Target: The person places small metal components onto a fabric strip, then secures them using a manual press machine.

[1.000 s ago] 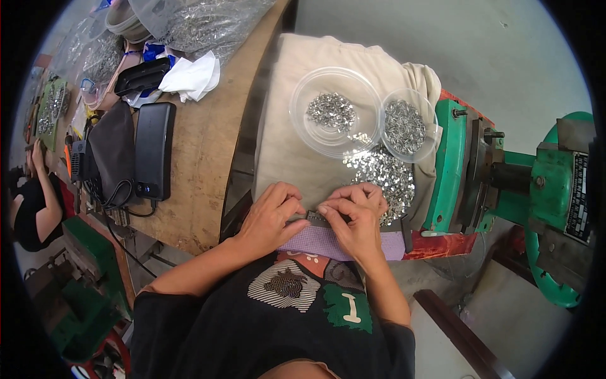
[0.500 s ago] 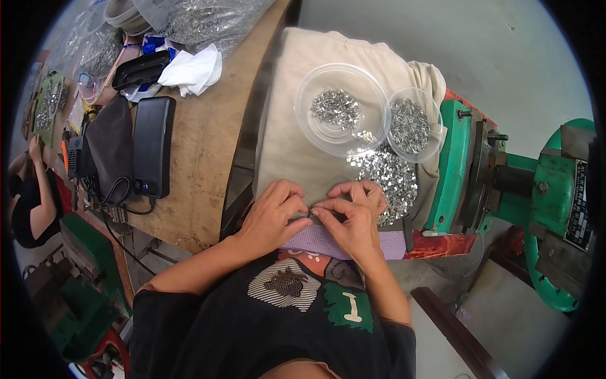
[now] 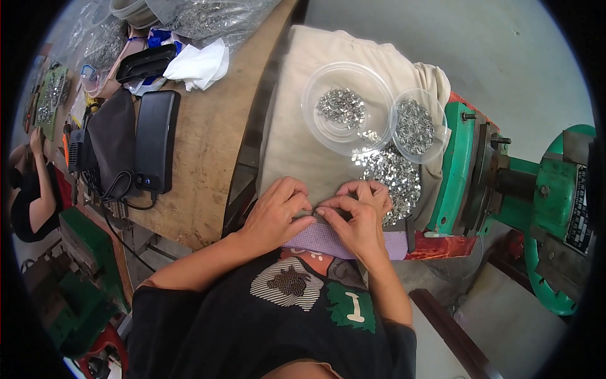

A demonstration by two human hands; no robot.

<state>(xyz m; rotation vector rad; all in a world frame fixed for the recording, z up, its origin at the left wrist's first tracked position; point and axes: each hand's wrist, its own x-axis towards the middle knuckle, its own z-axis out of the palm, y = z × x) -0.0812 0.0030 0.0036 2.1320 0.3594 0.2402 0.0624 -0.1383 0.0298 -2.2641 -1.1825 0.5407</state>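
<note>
My left hand [image 3: 278, 210] and my right hand [image 3: 358, 211] meet over the near edge of a beige cloth [image 3: 284, 136], above a purple mat [image 3: 394, 243]. Both are closed in a pinch, fingertips almost touching. Whatever is between them is too small and too covered to make out. Just beyond my right hand lies a loose heap of small shiny metal pieces [image 3: 399, 189]. Behind the heap stands a wide clear plastic bowl [image 3: 319, 136] with more such pieces inside. Beside it, to the right, a smaller clear tub [image 3: 413, 126] holds thin metal parts.
A green machine [image 3: 451, 167] borders the cloth on the right. On the left a wooden table [image 3: 205, 151] carries a black power bank [image 3: 156, 139], a dark pouch [image 3: 112, 136], white tissue [image 3: 199, 65] and a black tray [image 3: 146, 62]. Another person [image 3: 38, 196] sits far left.
The view has shifted slightly, so the scene sits a little further right. My hands keep the same pinched pose close together; the bowls and heap look unchanged.
</note>
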